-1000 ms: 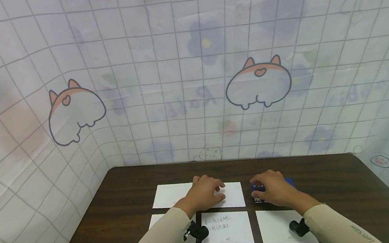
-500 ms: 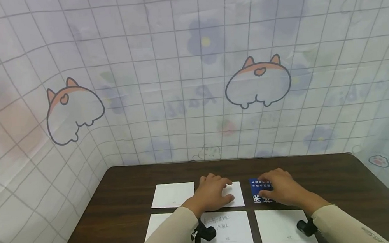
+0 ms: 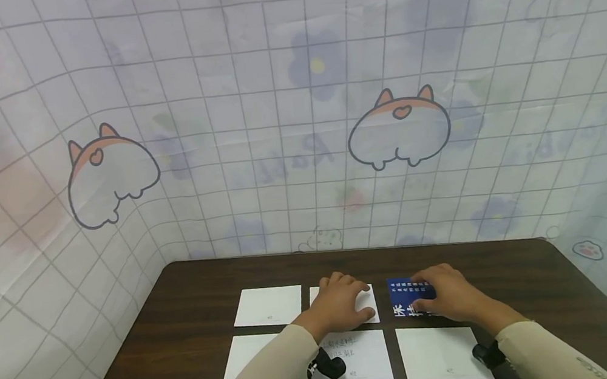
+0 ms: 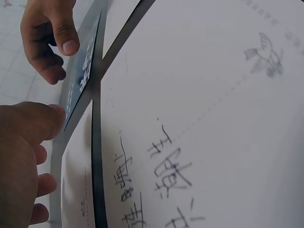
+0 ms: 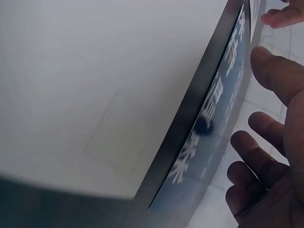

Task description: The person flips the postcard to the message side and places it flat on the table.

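Note:
My left hand [image 3: 339,302] hovers over the white card [image 3: 368,300] in the middle of the back row, fingers loosely bent and holding nothing. To its right, my right hand [image 3: 453,294] is held over a glossy blue card [image 3: 403,293] with white printed characters, covering its right part. In the right wrist view the right hand's thumb and fingers [image 5: 254,154] are spread apart above the blue card's far side. A white card with handwritten characters [image 3: 372,360] lies in front of the left hand; the left wrist view also shows a small printed bird [image 4: 266,59] on it.
A white card [image 3: 268,306] lies back left, another [image 3: 245,357] front left, partly under the left sleeve. A blank-looking white card [image 3: 440,353] lies front right. Dark wooden tabletop [image 3: 154,350] surrounds them. A patterned curtain [image 3: 253,127] rises behind the table's back edge.
Both hands have shifted right above the cards. The right hand has uncovered more of the blue card, and the left hand has uncovered the back left white card.

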{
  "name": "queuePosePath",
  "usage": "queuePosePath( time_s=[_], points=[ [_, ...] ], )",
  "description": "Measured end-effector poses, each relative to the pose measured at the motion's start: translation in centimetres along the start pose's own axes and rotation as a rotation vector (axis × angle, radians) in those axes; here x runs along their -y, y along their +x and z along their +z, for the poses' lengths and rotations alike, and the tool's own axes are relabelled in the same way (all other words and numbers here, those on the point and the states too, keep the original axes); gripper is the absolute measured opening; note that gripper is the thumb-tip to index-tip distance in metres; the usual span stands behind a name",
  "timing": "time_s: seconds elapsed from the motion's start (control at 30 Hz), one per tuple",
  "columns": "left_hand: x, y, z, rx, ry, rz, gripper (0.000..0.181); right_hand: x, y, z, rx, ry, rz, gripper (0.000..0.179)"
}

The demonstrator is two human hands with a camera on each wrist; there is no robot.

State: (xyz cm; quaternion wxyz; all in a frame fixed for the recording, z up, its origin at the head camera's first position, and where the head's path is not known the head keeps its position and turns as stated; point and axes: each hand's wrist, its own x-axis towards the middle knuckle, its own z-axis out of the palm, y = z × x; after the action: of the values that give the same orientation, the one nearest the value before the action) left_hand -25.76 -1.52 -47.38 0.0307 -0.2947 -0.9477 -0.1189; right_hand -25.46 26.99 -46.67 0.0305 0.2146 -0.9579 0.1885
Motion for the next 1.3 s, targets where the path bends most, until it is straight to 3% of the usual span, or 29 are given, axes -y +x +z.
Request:
queuePosePath(
  time_s=[0.77, 1.3],
  points=[
    [-1.8, 1.2, 0.0, 0.052, -0.026, -0.024, 0.055, -3.7, -1.5, -0.8, 0.034, -0.011, 0.049, 0.074],
    [-1.7, 1.4, 0.7, 0.056, -0.014, -0.026, 0.057, -5.4, -2.1, -1.9, 0.052, -0.043, 0.093, 0.089]
  ],
)
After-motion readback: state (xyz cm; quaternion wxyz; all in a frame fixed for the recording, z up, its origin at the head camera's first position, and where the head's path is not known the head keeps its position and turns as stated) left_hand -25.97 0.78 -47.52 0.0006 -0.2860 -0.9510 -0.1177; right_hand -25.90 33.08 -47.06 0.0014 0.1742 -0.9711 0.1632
